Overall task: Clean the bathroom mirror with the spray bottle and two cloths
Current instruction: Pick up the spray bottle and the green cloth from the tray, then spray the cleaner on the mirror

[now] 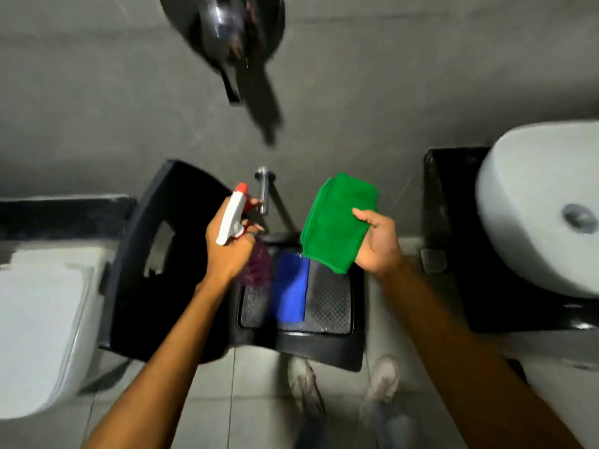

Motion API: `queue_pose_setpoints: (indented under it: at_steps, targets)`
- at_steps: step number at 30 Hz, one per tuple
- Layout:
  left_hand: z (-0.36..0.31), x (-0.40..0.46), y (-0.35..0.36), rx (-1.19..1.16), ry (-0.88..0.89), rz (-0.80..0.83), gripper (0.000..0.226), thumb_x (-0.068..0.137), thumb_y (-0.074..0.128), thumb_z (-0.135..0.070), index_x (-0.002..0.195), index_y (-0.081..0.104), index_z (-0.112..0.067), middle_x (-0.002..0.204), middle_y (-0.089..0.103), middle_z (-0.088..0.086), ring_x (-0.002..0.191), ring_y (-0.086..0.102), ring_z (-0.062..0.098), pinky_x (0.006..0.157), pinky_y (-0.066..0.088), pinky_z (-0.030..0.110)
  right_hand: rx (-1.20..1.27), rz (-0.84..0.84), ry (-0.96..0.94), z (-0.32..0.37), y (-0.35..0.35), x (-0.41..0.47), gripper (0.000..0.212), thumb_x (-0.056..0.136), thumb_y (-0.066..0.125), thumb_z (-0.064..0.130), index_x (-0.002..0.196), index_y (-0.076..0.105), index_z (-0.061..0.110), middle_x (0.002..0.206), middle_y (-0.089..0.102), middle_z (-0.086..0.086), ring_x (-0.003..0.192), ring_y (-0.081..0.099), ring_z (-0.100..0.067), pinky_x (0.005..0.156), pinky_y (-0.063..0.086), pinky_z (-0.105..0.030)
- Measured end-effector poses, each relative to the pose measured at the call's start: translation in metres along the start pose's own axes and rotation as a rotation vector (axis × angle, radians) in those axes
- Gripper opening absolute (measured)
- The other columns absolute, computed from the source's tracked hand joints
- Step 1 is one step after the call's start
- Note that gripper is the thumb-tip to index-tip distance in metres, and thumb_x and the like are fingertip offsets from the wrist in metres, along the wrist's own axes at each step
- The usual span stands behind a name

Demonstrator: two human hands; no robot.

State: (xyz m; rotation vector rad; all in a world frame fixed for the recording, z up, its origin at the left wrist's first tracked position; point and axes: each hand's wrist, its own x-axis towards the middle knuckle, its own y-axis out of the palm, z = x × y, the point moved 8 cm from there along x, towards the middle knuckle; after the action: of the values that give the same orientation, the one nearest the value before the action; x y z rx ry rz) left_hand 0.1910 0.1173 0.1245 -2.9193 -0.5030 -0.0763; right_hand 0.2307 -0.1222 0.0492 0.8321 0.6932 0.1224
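Already loaded on both sides. Left hand [230, 251] wrapped shut around the neck of the spray bottle [234, 213], white trigger head up, red nozzle tip pointing far, one finger laid along the red trigger; dark purplish body of the bottle hanging below the fist, blurred. Right hand [379, 244] pinching the folded green cloth [334, 222] — thumb across the face, remaining fingers hidden behind, cloth held up and slightly tilted. Blue cloth [291, 290] lying flat on the textured black tray [330, 303] just beneath, partly overlapped in view by the green one, untouched. Round dark-framed mirror [223, 34] high on the grey wall [405, 76], far from both hands, smeared by motion blur. Chrome tap [264, 189] between the hands; white basin [534, 205] to the right, toilet [42, 325] to the left.

Risks from here, as judgement only:
- Finger on the trigger with the nozzle not yet aimed at the glass — likely a stray squirt onto wall or tap.
- Pinch-only grip on the green cloth — could unfold or slip and drop onto the tray or floor.
- Both hands full, blue cloth left behind — awkward swap later, with some chance of knocking the bottle.
- Mirror high up — reaching with a full bottle could send drips running down the wall.
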Motion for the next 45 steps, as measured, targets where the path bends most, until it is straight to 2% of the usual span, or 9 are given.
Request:
queue_pose_setpoints:
  at_steps: [4,8,13,17,21,28,35,40,45]
  targets:
    - [-0.122,0.024,0.012,-0.077,0.137,0.114,0.084,0.07,0.051,0.013,0.139,0.053,-0.036,0.098,0.077,-0.03,0.065,0.063,-0.002,0.064,0.053,0.009,-0.016,0.111,-0.162,0.099,0.1,-0.054,0.04,0.084,0.058,0.035,0.107,0.078,0.01,0.113,0.077,-0.013,0.107,0.073,-0.032,0.098,0.054,-0.053]
    - [-0.249,0.055,0.023,-0.064,0.323,0.16,0.067,0.085,0.061,0.019,0.142,0.061,-0.016,0.09,0.077,-0.018,0.077,0.071,0.004,0.065,0.055,0.01,-0.107,0.222,-0.328,0.186,0.202,-0.108,0.052,0.098,0.045,0.052,0.109,0.079,0.014,0.115,0.077,-0.011,0.108,0.073,-0.031,0.092,0.057,-0.05]
    - [-0.359,0.076,0.033,-0.044,0.457,0.283,0.042,0.104,0.064,-0.029,0.145,0.064,-0.03,0.093,0.08,0.002,0.07,0.072,0.006,0.068,0.057,0.013,-0.245,0.348,-0.455,0.257,0.296,-0.159,0.06,0.099,0.039,0.055,0.117,0.076,0.011,0.125,0.072,-0.015,0.114,0.07,-0.034,0.095,0.055,-0.051]
    - [-0.418,0.07,0.028,-0.022,0.514,0.32,0.049,0.102,0.061,-0.047,0.148,0.06,-0.029,0.091,0.082,-0.011,0.081,0.075,0.002,0.074,0.055,0.008,-0.334,0.412,-0.534,0.291,0.342,-0.193,0.062,0.097,0.041,0.056,0.123,0.072,0.009,0.136,0.065,-0.02,0.12,0.067,-0.037,0.097,0.052,-0.054]
    - [-0.44,0.057,0.021,-0.129,0.479,0.363,0.029,0.102,0.06,-0.049,0.13,0.062,-0.054,0.088,0.079,0.005,0.058,0.074,0.02,0.059,0.062,0.028,-0.357,0.45,-0.561,0.302,0.36,-0.206,0.06,0.094,0.046,0.056,0.12,0.075,0.011,0.133,0.067,-0.019,0.117,0.068,-0.036,0.088,0.059,-0.051]
    - [-0.435,0.041,0.019,-0.202,0.417,0.512,0.027,0.102,0.061,-0.052,0.129,0.063,-0.058,0.098,0.078,0.011,0.059,0.072,0.028,0.059,0.062,0.035,-0.343,0.491,-0.573,0.305,0.368,-0.21,0.056,0.097,0.043,0.054,0.113,0.078,0.013,0.122,0.074,-0.016,0.112,0.071,-0.035,0.083,0.062,-0.049]
    - [-0.372,0.05,0.017,-0.3,0.239,0.53,0.063,0.096,0.068,-0.059,0.145,0.056,-0.02,0.098,0.074,0.019,0.058,0.066,0.034,0.065,0.06,0.044,-0.326,0.489,-0.569,0.307,0.363,-0.208,0.056,0.1,0.039,0.052,0.111,0.079,0.015,0.119,0.075,-0.015,0.109,0.073,-0.035,0.08,0.062,-0.052]
    - [-0.353,0.047,0.02,-0.375,0.216,0.546,0.043,0.09,0.073,-0.061,0.131,0.069,-0.049,0.102,0.073,0.023,0.06,0.067,0.033,0.06,0.062,0.042,-0.328,0.478,-0.565,0.306,0.359,-0.203,0.057,0.101,0.037,0.053,0.109,0.08,0.016,0.118,0.076,-0.014,0.109,0.073,-0.034,0.082,0.062,-0.05]
    - [-0.343,0.049,0.02,-0.338,0.211,0.519,0.065,0.087,0.073,-0.066,0.141,0.059,-0.032,0.103,0.074,0.022,0.06,0.069,0.027,0.063,0.063,0.043,-0.321,0.472,-0.559,0.31,0.354,-0.2,0.058,0.101,0.035,0.053,0.11,0.08,0.016,0.118,0.076,-0.013,0.109,0.073,-0.033,0.083,0.06,-0.049]
